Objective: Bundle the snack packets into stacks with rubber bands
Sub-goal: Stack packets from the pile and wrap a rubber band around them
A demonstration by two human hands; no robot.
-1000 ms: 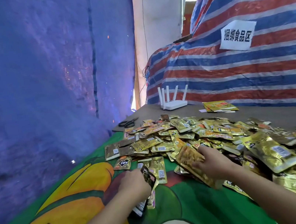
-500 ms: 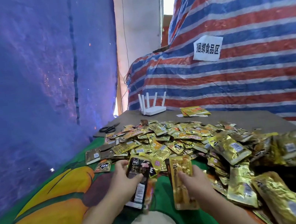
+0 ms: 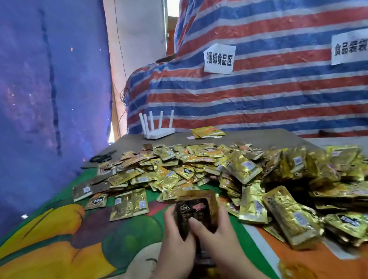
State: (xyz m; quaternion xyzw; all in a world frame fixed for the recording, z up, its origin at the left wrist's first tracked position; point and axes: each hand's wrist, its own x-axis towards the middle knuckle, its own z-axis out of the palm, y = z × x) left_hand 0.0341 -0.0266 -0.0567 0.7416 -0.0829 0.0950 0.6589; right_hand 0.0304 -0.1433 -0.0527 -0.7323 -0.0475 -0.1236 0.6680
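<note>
Both my hands are on one small stack of packets [image 3: 196, 214], held upright just in front of me over the cartoon-print cloth [image 3: 50, 245]. My left hand [image 3: 174, 244] wraps the left edge, fingers curled round it. My right hand [image 3: 214, 236] grips the right edge with the thumb pressed across the dark front face. So both are closed on the stack, neither free.

The stack's long axis runs roughly vertical, top edge pointing up and away from me, printed dark face toward the camera. A gold packet sits behind the dark one, edges not quite flush. How many are in the stack I cannot tell.

The loose pile of gold packets [image 3: 268, 174] lies ahead and to the right, touching nothing I hold. Its near packets are just beside my right hand, so that hand is the nearer one for grabbing more. Most pile packets lie flat, pointing every which way.

No rubber band visible anywhere in view, not on my fingers either. Judgement: I'm squaring up the stack, early in the task, banding not yet done.

Background: scissors [image 3: 102, 157] and a white router [image 3: 158, 129] at the far table end, well apart from my hands. A few yellow packets [image 3: 207, 132] sit near the router, against the striped tarp [image 3: 290, 88].
</note>
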